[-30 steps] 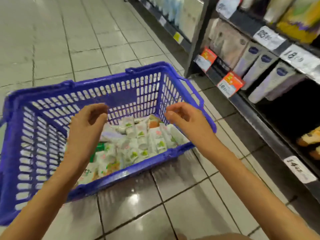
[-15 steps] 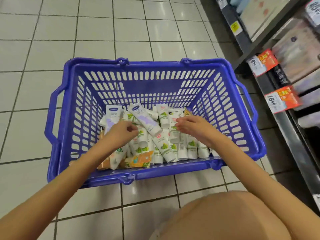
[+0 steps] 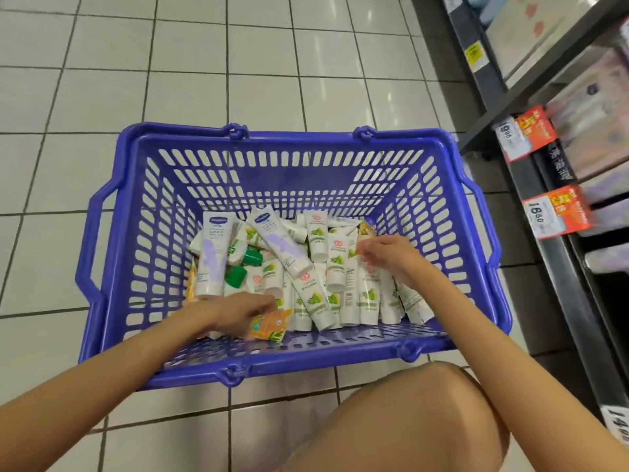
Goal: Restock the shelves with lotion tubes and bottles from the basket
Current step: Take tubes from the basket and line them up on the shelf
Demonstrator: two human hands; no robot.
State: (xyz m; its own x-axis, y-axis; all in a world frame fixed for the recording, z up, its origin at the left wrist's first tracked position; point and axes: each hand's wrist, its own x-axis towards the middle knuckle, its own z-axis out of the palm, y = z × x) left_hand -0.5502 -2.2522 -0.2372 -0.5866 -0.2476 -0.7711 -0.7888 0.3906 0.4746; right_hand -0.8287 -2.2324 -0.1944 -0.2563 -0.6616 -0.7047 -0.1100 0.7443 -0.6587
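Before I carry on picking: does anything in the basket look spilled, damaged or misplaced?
No spill or damage shows. The tubes lie jumbled, one lavender tube slanting across the rest. An orange packet by the left hand stands out among white tubes.

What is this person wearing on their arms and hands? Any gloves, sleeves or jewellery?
Nothing that shows. The left hand and the right hand wear no gloves. Both arms are bare up to the edge of the picture, with no sleeves in view. No watch or bracelet shows at either wrist. The fingers are too small and blurred to rule out a ring.
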